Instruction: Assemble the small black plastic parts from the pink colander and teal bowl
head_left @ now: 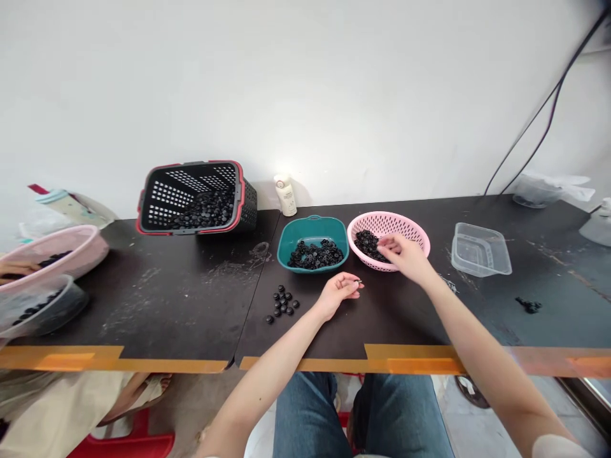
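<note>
My left hand (338,295) is just above the table in front of the teal tub, its thumb and fingers pinched on a small dark piece (358,281), too small to name. My right hand (401,253) reaches over the pink perforated basket (414,230), fingertips together at the small black parts (366,243) inside; whatever it pinches is hidden. The teal tub (312,224) holds many black ring-like parts (315,254). On the table left of my left hand lie several round black pieces (285,302).
A black crate with red rim (191,165), holding black parts, stands back left beside a white bottle (286,196). A clear plastic container (481,251) and a small dark pile (529,305) are at right. Another person's hand (19,270) is in a pink basin (81,245) at far left.
</note>
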Motion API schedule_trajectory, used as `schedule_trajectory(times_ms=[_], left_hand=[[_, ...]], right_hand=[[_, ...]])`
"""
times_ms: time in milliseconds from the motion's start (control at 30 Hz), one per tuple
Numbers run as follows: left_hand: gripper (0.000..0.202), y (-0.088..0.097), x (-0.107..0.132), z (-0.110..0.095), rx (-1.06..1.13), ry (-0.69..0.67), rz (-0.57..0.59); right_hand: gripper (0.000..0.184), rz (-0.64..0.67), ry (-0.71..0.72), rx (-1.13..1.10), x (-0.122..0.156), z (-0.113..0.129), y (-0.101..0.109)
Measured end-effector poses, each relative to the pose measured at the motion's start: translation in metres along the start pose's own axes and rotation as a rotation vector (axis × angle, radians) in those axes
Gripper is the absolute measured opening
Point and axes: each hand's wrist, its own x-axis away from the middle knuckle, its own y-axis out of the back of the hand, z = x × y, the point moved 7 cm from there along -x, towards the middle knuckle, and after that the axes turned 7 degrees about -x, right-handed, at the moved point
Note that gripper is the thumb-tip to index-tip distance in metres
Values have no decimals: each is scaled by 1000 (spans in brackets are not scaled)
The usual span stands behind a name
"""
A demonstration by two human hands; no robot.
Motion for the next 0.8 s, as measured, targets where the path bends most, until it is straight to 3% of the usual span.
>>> schedule_trajectory(times_ms=[67,167,333,800], left_hand=[[43,-5,1,2,-4,23,51],[42,-9,1,4,-17,34,93],[40,-9,0,4,-57,-7,114],[43,-7,0,4,-69,-18,91]], right_hand=[[16,40,-62,181,-30,-22,5],[22,287,-81,379,-64,-47,-16],[24,488,-39,418,-83,-53,-50],[12,474,-59,387,-81,-30,-52]])
